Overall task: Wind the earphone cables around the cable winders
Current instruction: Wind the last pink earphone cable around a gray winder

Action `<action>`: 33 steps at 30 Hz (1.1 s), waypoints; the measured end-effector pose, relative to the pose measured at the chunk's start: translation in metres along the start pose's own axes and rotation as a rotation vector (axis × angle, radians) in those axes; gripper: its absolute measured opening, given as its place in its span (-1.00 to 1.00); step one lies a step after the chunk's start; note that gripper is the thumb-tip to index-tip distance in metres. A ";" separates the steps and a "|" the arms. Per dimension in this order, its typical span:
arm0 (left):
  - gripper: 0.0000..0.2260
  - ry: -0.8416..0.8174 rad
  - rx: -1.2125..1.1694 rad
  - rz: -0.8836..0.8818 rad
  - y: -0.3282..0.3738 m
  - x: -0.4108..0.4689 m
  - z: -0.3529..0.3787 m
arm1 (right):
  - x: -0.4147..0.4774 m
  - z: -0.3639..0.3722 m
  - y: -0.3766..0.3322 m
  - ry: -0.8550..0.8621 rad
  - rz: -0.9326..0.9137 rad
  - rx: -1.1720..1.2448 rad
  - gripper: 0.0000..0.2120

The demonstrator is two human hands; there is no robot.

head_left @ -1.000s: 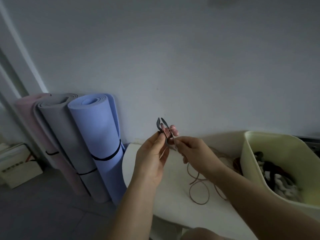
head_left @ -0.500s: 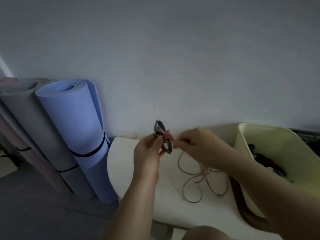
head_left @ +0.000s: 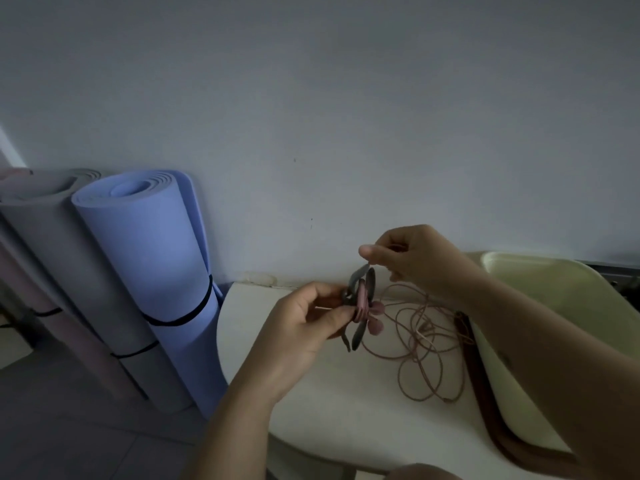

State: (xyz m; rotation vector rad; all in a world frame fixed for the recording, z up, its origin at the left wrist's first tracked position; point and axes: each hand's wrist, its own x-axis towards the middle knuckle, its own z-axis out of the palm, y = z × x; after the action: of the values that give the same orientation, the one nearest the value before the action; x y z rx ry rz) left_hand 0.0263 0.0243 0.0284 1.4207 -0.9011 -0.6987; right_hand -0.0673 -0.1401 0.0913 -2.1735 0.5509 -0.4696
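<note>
Left hand (head_left: 311,323) pinches winder (head_left: 362,304), axis near upright. Right hand (head_left: 415,261) pinches cable (head_left: 424,330) just above; slack lies right.

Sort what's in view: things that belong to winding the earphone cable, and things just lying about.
In the job: left hand, holding the winder; right hand, pinching the cable.
Lying about: blue mat, grey mat, tub, brown strap.

cream tub (head_left: 554,306) cut off right, grey mat (head_left: 69,244) clipped left, winder (head_left: 362,303) partly behind left fingers (head_left: 330,318)
</note>
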 end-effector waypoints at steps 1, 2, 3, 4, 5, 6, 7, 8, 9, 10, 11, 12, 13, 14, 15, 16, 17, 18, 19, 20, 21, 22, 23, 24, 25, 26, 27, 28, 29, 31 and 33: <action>-0.81 0.002 -0.057 -0.003 -0.001 0.000 -0.002 | -0.001 0.007 0.003 -0.023 0.040 0.047 -0.73; -0.79 0.011 -0.135 -0.001 -0.001 0.001 -0.004 | -0.002 0.016 0.008 -0.057 0.087 0.097 -0.74; -0.77 0.026 -0.216 0.004 -0.001 0.002 -0.003 | -0.004 0.026 0.013 -0.088 0.133 0.171 -0.74; -0.76 0.052 -0.296 0.009 -0.001 0.004 -0.003 | -0.006 0.037 0.017 -0.111 0.173 0.258 -0.73; -0.74 0.086 -0.389 0.009 0.000 0.005 -0.003 | -0.009 0.048 0.020 -0.124 0.199 0.329 -0.71; -0.72 0.124 -0.489 -0.001 -0.001 0.008 -0.002 | -0.011 0.057 0.022 -0.122 0.207 0.351 -0.70; -0.70 0.165 -0.574 -0.020 -0.001 0.010 -0.002 | -0.013 0.064 0.023 -0.109 0.190 0.301 -0.70; -0.71 0.210 -0.631 -0.040 -0.002 0.012 -0.002 | -0.015 0.068 0.023 -0.095 0.151 0.198 -0.70; -0.75 0.251 -0.657 -0.058 -0.004 0.015 -0.003 | -0.018 0.070 0.022 -0.086 0.094 0.089 -0.70; -0.78 0.284 -0.664 -0.069 -0.006 0.016 -0.004 | -0.020 0.070 0.019 -0.096 0.030 0.002 -0.71; -0.79 0.310 -0.661 -0.075 -0.007 0.017 -0.004 | -0.022 0.069 0.016 -0.127 -0.031 -0.067 -0.74; -0.80 0.331 -0.660 -0.085 -0.008 0.018 -0.005 | -0.024 0.067 0.013 -0.168 -0.080 -0.133 -0.75; -0.81 0.351 -0.662 -0.099 -0.008 0.019 -0.005 | -0.026 0.065 0.010 -0.201 -0.116 -0.200 -0.75; -0.82 0.364 -0.675 -0.117 -0.008 0.019 -0.006 | -0.027 0.064 0.008 -0.218 -0.145 -0.267 -0.75; -0.82 0.371 -0.688 -0.135 -0.008 0.019 -0.006 | -0.027 0.063 0.007 -0.220 -0.175 -0.326 -0.74; -0.83 0.373 -0.702 -0.152 -0.008 0.019 -0.006 | -0.027 0.061 0.006 -0.222 -0.204 -0.380 -0.72; -0.83 0.375 -0.707 -0.170 -0.009 0.019 -0.005 | -0.026 0.059 0.005 -0.234 -0.222 -0.430 -0.72; -0.83 0.377 -0.709 -0.189 -0.010 0.019 -0.005 | -0.025 0.057 0.004 -0.254 -0.232 -0.478 -0.72; -0.83 0.381 -0.689 -0.207 -0.010 0.019 -0.004 | -0.024 0.055 0.003 -0.274 -0.239 -0.533 -0.72; -0.84 0.388 -0.637 -0.215 -0.011 0.019 -0.002 | -0.024 0.052 0.001 -0.288 -0.249 -0.589 -0.72; -0.84 0.401 -0.548 -0.210 -0.012 0.019 -0.001 | -0.023 0.050 -0.002 -0.297 -0.256 -0.637 -0.72; -0.85 0.422 -0.456 -0.193 -0.013 0.019 0.000 | -0.022 0.047 -0.006 -0.300 -0.263 -0.666 -0.72; -0.88 0.447 -0.373 -0.174 -0.014 0.020 0.000 | -0.021 0.043 -0.011 -0.294 -0.267 -0.679 -0.71; -0.90 0.464 -0.307 -0.160 -0.014 0.020 0.001 | -0.018 0.038 -0.015 -0.278 -0.260 -0.675 -0.71; -0.92 0.465 -0.246 -0.146 -0.013 0.020 0.000 | -0.014 0.031 -0.020 -0.250 -0.242 -0.657 -0.72; -0.92 0.446 -0.179 -0.130 -0.012 0.019 -0.001 | -0.011 0.024 -0.023 -0.215 -0.218 -0.631 -0.74; -0.91 0.406 -0.111 -0.106 -0.009 0.018 -0.002 | -0.007 0.015 -0.026 -0.173 -0.199 -0.600 -0.76; -0.90 0.352 -0.058 -0.078 -0.007 0.016 -0.003 | -0.004 0.007 -0.028 -0.129 -0.184 -0.560 -0.78; -0.89 0.288 -0.027 -0.047 -0.005 0.014 -0.003 | -0.001 0.001 -0.029 -0.087 -0.177 -0.511 -0.79; -0.88 0.168 0.005 -0.005 0.001 0.010 -0.004 | 0.004 -0.007 -0.028 -0.032 -0.163 -0.405 -0.78; -0.88 0.084 0.018 0.013 0.002 0.009 -0.005 | 0.007 -0.008 -0.025 -0.020 -0.140 -0.344 -0.75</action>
State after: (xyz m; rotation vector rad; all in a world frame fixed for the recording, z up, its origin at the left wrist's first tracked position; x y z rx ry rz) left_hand 0.0343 0.0194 0.0319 1.4481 -0.8522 -0.6179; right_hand -0.0600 -0.1351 0.1168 -2.5553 0.4991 -0.4525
